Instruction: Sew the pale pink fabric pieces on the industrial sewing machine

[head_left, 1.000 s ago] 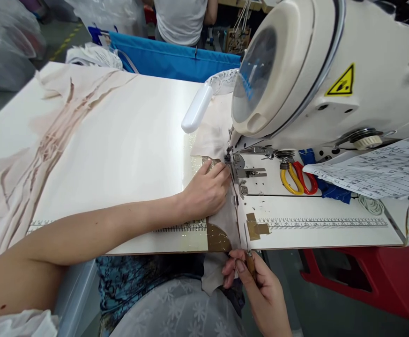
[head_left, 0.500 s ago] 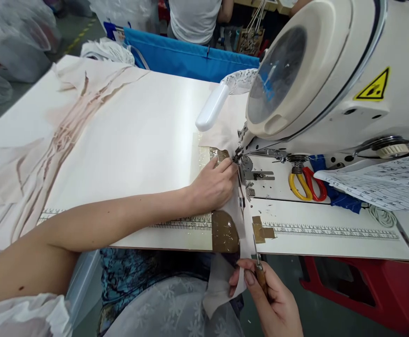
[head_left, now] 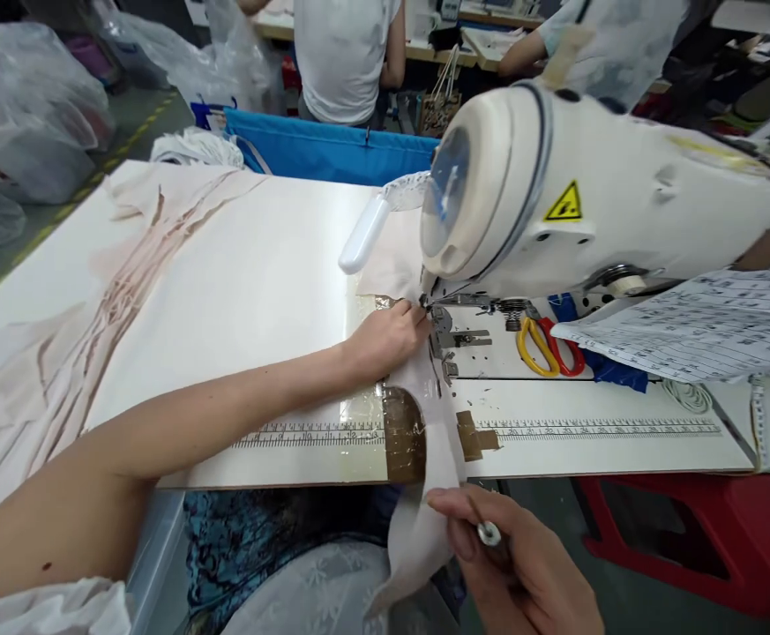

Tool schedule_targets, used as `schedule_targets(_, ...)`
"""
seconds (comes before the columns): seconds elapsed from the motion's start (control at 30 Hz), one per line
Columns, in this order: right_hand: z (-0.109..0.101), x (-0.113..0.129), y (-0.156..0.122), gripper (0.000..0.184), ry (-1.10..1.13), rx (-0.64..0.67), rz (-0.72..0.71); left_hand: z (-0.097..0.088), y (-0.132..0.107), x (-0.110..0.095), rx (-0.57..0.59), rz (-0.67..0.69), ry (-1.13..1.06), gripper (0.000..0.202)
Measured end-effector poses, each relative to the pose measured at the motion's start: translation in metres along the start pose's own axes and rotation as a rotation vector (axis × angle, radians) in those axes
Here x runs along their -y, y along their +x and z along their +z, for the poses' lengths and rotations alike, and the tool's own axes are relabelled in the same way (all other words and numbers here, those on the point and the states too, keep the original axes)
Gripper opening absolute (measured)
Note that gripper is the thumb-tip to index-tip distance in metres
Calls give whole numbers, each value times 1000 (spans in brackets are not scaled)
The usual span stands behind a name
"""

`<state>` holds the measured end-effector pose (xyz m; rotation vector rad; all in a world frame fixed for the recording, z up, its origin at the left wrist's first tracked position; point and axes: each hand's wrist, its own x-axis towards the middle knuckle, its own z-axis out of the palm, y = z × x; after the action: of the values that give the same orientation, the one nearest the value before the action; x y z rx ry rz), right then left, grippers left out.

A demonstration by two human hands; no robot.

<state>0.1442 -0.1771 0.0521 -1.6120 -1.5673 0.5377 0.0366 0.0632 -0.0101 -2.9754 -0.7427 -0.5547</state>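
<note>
This is a sewing workshop. A big white sewing machine (head_left: 589,220) sits at 2 o'clock on a long white table (head_left: 258,265). Pink cloth pieces (head_left: 93,300) lie at 9 o'clock, and scissors (head_left: 547,344) at 3 o'clock. Another person (head_left: 345,53) works at 12 o'clock, with full plastic bags (head_left: 27,115) at 10 o'clock.

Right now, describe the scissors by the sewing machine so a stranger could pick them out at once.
Start at the big cream sewing machine on the white table. Under its arm lie the scissors, handles toward the table's near edge. One handle loop is yellow and one red, unlike the blue cloth and printed paper beside them.
</note>
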Motion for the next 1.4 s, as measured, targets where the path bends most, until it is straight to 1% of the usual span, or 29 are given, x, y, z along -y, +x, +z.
schedule_targets(0.1, 2, -18, 11, 26, -46, 100, -19, 1, -2, 9, -90, -58, -138, 28)
schedule_targets(0.17, 5, -32, 22, 27, -90, 108, -25, 0, -4, 15, -134, -62, -246, 22)
schedule_targets(0.2, 8, -38, 28, 27, -139, 92, -10, 0, -4, 17, -147, -59, -294, 19)
schedule_targets(0.3, 16, -52, 47, 29, -327, -39, 7, -1, -4, 24, -159, -69, -410, 14)
schedule_targets(0.4, 25, -60, 63, 29, -432, -151, -46, -3, -2, 27, -145, -93, -518, 15)
schedule_targets(0.5, 34, -64, 74, 27, -457, -210, -119, -5, 0, 27, -138, -121, -580, 18)
schedule_targets(0.63, 41, -69, 80, 27, -459, -228, -149, -5, 2, 27, -142, -149, -583, 21)
schedule_targets(0.8, 42, -72, 82, 28, -457, -232, -153, -4, 3, 26, -122, -172, -562, 21)
schedule_targets(1.0, 42, -72, 83, 29, -460, -186, -121, -6, 2, 25, -106, -171, -546, 21)
schedule_targets(1.17, 42, -72, 83, 31, -481, -188, -128, -6, 2, 25, -103, -124, -512, 18)
schedule_targets(1.4, 42, -71, 84, 31, -503, -187, -152, -3, 1, 26, -98, -41, -377, 8)
